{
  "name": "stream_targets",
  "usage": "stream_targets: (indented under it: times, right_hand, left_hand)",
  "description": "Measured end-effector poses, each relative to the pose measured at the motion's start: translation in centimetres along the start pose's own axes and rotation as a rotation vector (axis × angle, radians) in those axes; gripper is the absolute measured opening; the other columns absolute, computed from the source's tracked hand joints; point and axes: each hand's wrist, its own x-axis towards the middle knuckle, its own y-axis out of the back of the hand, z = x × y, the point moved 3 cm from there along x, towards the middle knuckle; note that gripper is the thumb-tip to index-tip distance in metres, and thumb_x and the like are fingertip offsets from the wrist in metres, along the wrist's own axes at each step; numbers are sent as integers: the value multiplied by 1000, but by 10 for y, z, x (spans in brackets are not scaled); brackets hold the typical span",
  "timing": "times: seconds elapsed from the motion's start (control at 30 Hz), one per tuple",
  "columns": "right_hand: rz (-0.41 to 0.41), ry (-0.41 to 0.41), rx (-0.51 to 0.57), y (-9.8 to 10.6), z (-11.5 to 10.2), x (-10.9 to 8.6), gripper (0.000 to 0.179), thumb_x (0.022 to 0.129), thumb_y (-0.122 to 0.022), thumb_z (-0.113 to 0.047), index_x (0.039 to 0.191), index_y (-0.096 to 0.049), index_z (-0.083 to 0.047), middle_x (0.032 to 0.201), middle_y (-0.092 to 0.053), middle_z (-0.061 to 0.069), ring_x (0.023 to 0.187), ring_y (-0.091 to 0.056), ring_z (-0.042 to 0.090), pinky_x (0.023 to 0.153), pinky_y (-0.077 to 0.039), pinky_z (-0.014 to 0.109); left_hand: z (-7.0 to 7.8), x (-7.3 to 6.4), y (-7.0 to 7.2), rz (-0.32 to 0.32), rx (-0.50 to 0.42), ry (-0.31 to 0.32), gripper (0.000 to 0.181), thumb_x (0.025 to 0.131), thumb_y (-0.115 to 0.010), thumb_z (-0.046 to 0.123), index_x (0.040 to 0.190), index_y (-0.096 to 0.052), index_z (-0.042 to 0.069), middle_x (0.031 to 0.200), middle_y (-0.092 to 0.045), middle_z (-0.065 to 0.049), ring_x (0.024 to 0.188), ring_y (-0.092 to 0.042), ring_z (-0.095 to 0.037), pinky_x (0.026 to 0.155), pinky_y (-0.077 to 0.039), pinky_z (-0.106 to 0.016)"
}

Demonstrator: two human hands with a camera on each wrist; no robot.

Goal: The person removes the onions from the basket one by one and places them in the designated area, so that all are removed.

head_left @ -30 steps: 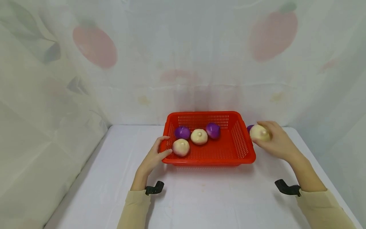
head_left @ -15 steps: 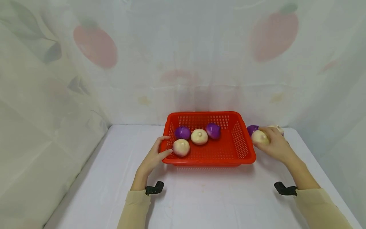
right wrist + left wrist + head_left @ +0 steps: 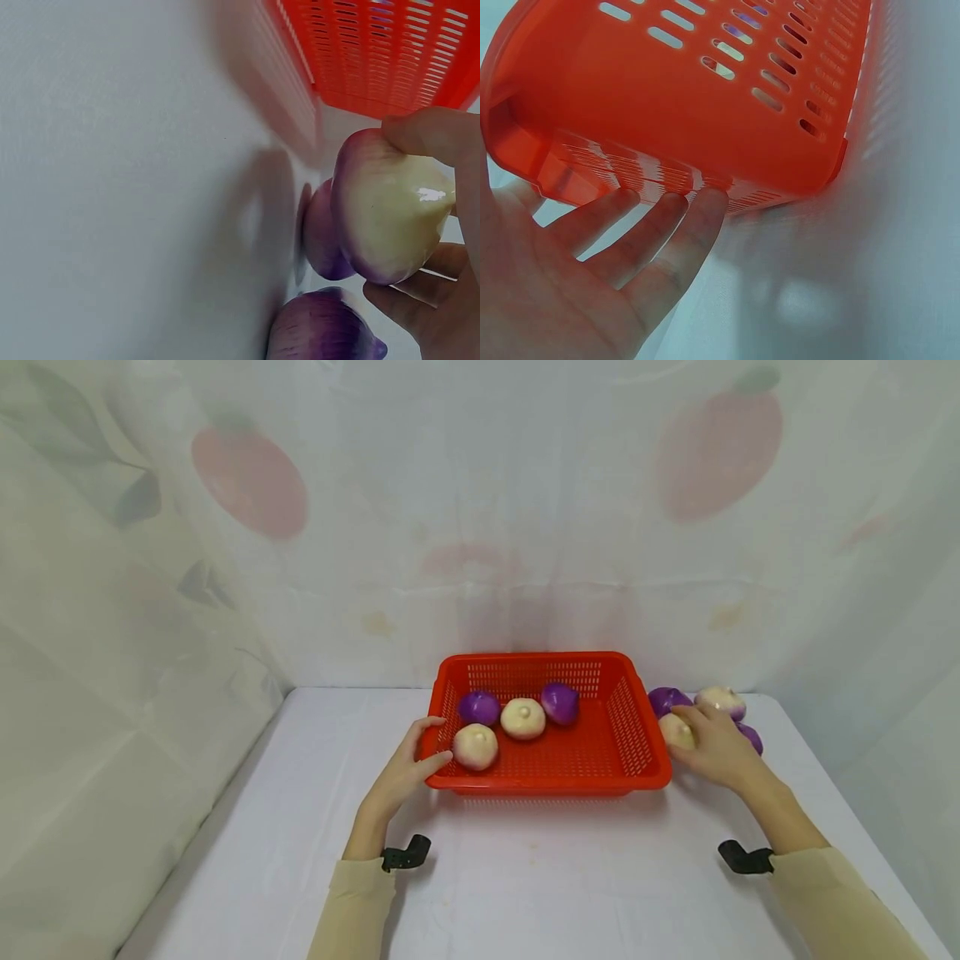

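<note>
In the head view my left hand (image 3: 405, 764) holds the left rim of a red plastic basket (image 3: 540, 787). From the left wrist view, its fingers (image 3: 671, 251) touch the outside of the basket wall. My right hand (image 3: 716, 745) grips a glossy cream turnip (image 3: 677, 732) with a purple underside, just right of the basket. The right wrist view has it above the table, thumb on one side and fingers on the other. Close around that hand lie a purple onion (image 3: 667, 700), a cream turnip (image 3: 721, 701) and another purple onion (image 3: 752, 737), partly hidden.
Inside the basket are two purple onions (image 3: 479, 707) and two cream turnips (image 3: 522, 718), all toward its left and back. White cloth covers the table (image 3: 540, 885). A patterned curtain (image 3: 480, 527) hangs behind it.
My right hand has lowered slightly toward me with the turnip, uncovering the cream turnip and the purple onions beside it. My left hand and the basket stay put.
</note>
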Motion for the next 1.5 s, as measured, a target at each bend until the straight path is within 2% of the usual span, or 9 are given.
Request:
stream_targets:
  times: [0.17, 0.3, 0.4, 0.7, 0.9, 1.07, 1.23, 1.37, 1.5]
  right_hand:
    - [-55, -9, -23, -3, 0, 1, 63, 90, -72, -30, 137, -54, 8, 133, -50, 36, 122, -48, 56, 94, -41, 75]
    - [-115, -63, -43, -7, 0, 1, 70, 92, -71, -39, 141, -50, 7, 140, -43, 38, 124, -45, 59, 94, -38, 78]
    - [-143, -72, -65, -9, 0, 1, 73, 92, -71, -43, 142, -50, 6, 140, -43, 39, 125, -45, 59, 93, -39, 78]
    - [-121, 23, -127, -7, -2, 1, 60, 88, -76, -30, 133, -58, 4, 130, -53, 35, 119, -50, 56, 94, -40, 75]
    - [-98, 46, -116, 0, -5, 3, 50, 87, -76, -24, 127, -63, 3, 124, -57, 32, 116, -52, 52, 93, -44, 72]
    - [-24, 62, -26, 14, -15, 1, 49, 91, -73, -21, 128, -60, 8, 126, -57, 35, 120, -49, 54, 97, -41, 71]
    - [28, 7, 112, 25, -26, -6, 53, 96, -69, -22, 134, -55, 10, 133, -53, 37, 128, -43, 55, 99, -35, 75]
    - [71, -25, 194, 29, -35, -16, 56, 98, -68, -27, 138, -53, 9, 137, -52, 34, 125, -47, 54, 95, -39, 75]
    - [73, -49, 271, 26, -39, -23, 57, 100, -65, -31, 142, -51, 5, 139, -53, 30, 120, -53, 50, 92, -47, 69]
  left_hand:
    - [1, 0, 0, 1, 1, -3, 63, 96, -69, 28, 151, -38, 18, 152, -40, -18, 135, -47, -38, 109, -40, -56]
    - [0, 0, 0, 0, 5, -5, 63, 96, -69, 28, 150, -38, 19, 151, -41, -17, 134, -48, -37, 108, -40, -56]
    - [0, 0, 0, -1, 5, -4, 62, 96, -69, 29, 150, -39, 19, 152, -41, -17, 134, -47, -37, 108, -41, -56]
    - [-1, 1, 0, -4, 6, -9, 63, 96, -69, 28, 150, -38, 18, 152, -40, -18, 134, -47, -37, 107, -42, -55]
    - [0, 1, 0, 2, 11, -10, 63, 96, -68, 28, 151, -38, 19, 151, -41, -15, 132, -49, -33, 107, -43, -55]
    - [-1, 1, 0, 4, 11, -10, 61, 97, -68, 27, 150, -39, 20, 152, -40, -17, 132, -48, -34, 107, -44, -54]
    - [-1, 1, 0, 2, 7, -14, 61, 97, -68, 26, 150, -38, 19, 152, -40, -18, 133, -48, -36, 107, -44, -54]
    - [-2, 1, 0, -4, 8, -14, 63, 97, -68, 27, 151, -37, 17, 152, -39, -19, 132, -48, -36, 107, -43, -53]
    - [0, -1, 0, 0, 9, -16, 63, 97, -68, 26, 151, -38, 17, 152, -40, -19, 131, -49, -34, 107, -43, -53]
